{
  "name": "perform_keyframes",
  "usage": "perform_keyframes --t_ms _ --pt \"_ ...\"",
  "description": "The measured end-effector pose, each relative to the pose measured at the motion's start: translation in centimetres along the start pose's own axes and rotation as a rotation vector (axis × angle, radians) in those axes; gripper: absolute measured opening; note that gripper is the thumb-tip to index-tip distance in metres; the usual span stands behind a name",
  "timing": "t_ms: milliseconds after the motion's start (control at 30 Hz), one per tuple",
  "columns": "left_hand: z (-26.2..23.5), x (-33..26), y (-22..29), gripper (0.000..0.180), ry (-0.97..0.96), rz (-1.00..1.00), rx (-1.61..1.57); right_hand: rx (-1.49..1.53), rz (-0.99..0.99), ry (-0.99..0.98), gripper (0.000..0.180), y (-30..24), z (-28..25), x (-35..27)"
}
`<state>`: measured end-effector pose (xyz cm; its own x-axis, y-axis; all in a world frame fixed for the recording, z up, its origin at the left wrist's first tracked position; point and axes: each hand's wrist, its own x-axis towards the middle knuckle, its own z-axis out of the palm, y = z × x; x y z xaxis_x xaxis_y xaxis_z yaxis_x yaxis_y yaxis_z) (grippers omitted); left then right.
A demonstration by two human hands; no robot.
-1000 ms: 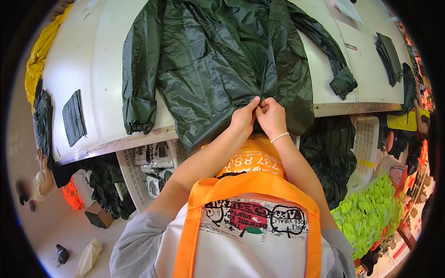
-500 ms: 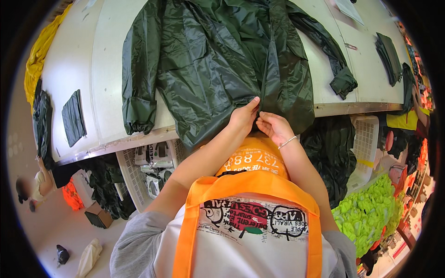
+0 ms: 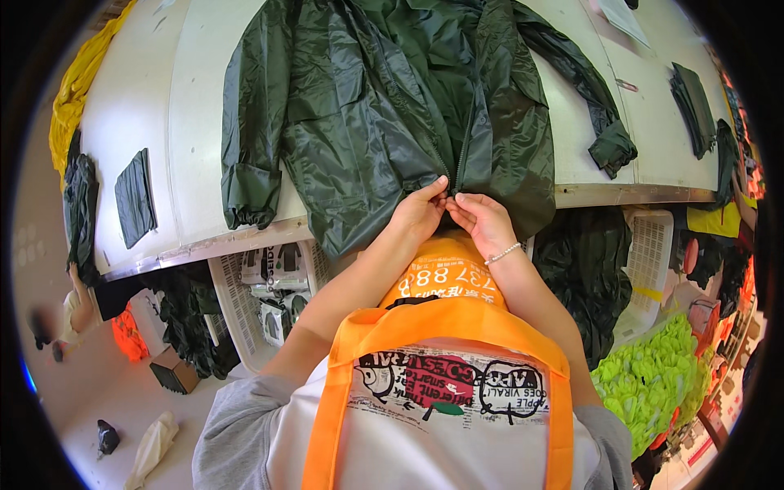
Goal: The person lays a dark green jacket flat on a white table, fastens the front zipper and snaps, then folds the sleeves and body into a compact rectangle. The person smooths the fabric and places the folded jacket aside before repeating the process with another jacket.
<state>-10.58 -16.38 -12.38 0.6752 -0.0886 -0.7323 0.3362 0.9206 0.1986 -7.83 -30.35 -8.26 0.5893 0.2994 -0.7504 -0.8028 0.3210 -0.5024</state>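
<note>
The jacket lies on the table, its open zipper running away from the table's near edge. By this edge, left hand and right hand, equally near, pinch its bottom ends.

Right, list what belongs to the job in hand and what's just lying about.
In the job: glossy dark-green jacket; left hand and right hand, at its lower front edges; white tabletop beneath.

Apparently lying about: folded dark-green bundle, left; heaped yellow-green fabric; crumpled orange cloth; brown cardboard box.
</note>
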Motion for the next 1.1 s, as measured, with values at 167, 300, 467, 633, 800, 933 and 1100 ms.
perform_keyframes --t_ms 167,300,467,633,800,933,1100 --pt "0.6 -0.4 -0.4 0.012 0.004 0.017 -0.005 -0.016 -0.026 0.025 0.008 0.6 0.2 0.0" --pt "0.4 -0.3 -1.1 0.013 0.017 0.069 0.044 0.031 -0.048 0.055 0.009 1.1 0.5 0.0" --pt "0.1 -1.4 -1.6 0.025 0.03 0.095 0.216 0.126 -0.002 0.098 0.01 1.0 1.2 0.0" --pt "0.3 -3.5 0.0 0.038 0.043 0.007 0.519 -0.288 -0.02 0.022 0.011 0.0 0.3 0.5" --pt "-2.0 -3.0 -1.1 0.027 0.042 -0.155 0.284 -1.738 -0.933 -0.296 0.006 -1.9 1.0 0.5" --pt "-1.9 -5.1 -1.6 0.028 0.207 -0.279 0.278 -2.029 -1.309 -0.463 0.007 -7.6 4.0 3.9" --pt "-2.4 -9.2 -3.5 0.028 0.357 -0.435 0.095 -2.113 -1.619 -0.437 0.004 -15.5 12.1 10.6"
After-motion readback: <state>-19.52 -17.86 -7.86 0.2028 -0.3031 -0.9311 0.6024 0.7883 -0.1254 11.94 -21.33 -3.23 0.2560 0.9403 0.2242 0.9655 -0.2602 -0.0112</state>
